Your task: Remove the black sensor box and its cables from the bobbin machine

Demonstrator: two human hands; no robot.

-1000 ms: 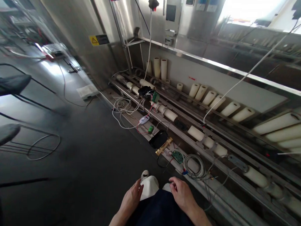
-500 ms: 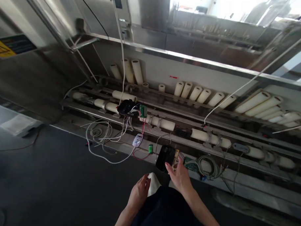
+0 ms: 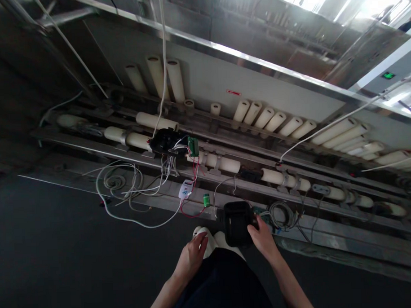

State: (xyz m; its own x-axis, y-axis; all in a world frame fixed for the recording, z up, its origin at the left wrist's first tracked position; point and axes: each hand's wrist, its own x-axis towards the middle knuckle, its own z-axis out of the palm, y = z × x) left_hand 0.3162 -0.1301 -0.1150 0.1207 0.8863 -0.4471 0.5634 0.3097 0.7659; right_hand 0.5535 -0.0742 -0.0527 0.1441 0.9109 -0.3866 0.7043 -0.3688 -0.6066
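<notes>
My right hand (image 3: 261, 235) grips the right side of a black plastic housing (image 3: 238, 233), an open, hollow shell held in front of the lower ledge. Its fingers wrap the housing's edge. My left hand (image 3: 192, 252) is apart from it to the left, above white shoes (image 3: 208, 238). The left fingers are curled and pressed together; whatever they may hold is too small or hidden. Ahead of my hands lie a white device (image 3: 185, 189) and a green cylinder (image 3: 206, 200) on a red wire. Part of a green circuit board (image 3: 261, 214) shows behind my right hand.
Cream pipes (image 3: 226, 165) run along metal rails. A black housing with wires (image 3: 167, 141) and a green board (image 3: 193, 147) sits on them. Loose white cable (image 3: 118, 217) spreads at left; a grey cable coil (image 3: 281, 215) lies at right. More cream tubes (image 3: 176, 81) lean behind.
The black housing has turned so its hollow inside faces me, and the tan part beside it is out of sight. My right hand has shifted slightly right; the camera view has tilted down.
</notes>
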